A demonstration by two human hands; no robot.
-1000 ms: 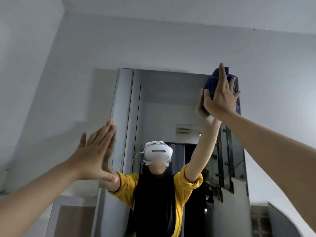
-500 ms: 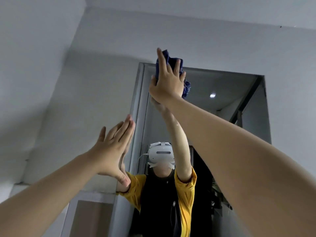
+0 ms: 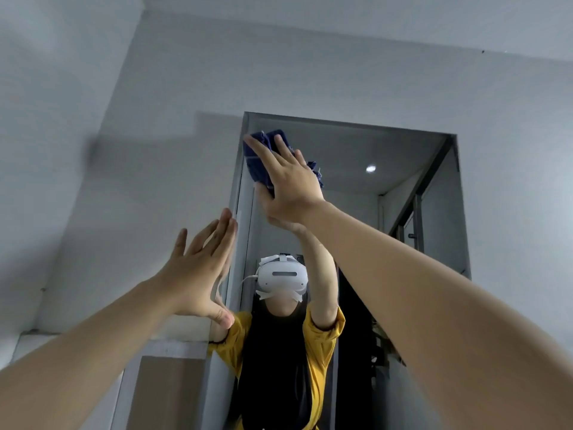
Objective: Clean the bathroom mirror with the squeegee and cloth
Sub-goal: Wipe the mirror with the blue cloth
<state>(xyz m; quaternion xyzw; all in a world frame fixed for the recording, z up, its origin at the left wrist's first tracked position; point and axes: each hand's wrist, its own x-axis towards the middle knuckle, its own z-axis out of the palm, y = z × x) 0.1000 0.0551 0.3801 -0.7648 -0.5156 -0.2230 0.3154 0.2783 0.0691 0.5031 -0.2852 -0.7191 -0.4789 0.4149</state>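
Note:
The tall mirror hangs on the grey wall in front of me. My right hand presses a dark blue cloth flat against the glass near the mirror's top left corner. My left hand is spread flat with fingers apart against the wall at the mirror's left edge, holding nothing. No squeegee is in sight.
The mirror reflects a person in a yellow top with a white headset, a ceiling light and a dark door frame. A wall corner runs up on the left. A brown panel sits low on the left.
My right hand has swept the cloth from the mirror's top right corner across to its top left and slightly down. The left hand stays flat by the left edge.

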